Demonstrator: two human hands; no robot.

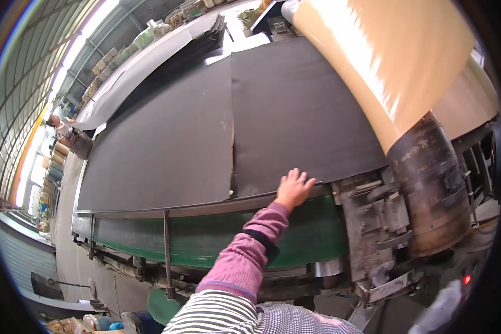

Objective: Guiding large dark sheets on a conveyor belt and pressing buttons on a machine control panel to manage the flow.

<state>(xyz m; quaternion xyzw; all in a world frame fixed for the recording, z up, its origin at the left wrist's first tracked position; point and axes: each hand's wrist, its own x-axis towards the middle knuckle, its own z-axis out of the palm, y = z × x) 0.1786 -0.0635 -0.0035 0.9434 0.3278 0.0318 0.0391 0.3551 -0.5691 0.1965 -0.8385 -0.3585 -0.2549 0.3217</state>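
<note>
My left hand [295, 190] is bare and lies palm down on the near edge of a dark grey sheet [300, 106], its fingers spread. That sheet meets a second dark grey sheet [161, 139] along a rough seam just left of my hand. Both lie flat over a machine bed with a green belt [295, 242] below. At the lower right a blurred white shape looks like my right hand [442, 306] in a white glove, away from the sheets. Its fingers are smeared, and I cannot make out anything in it.
A wide tan sheet [395, 67] curves down to a worn metal roller [434, 189] at the right. Metal brackets [373, 222] stand beside it. Another person [69, 133] at the far left is by a raised grey sheet [133, 67]. Uprights [167, 250] line the bed's near side.
</note>
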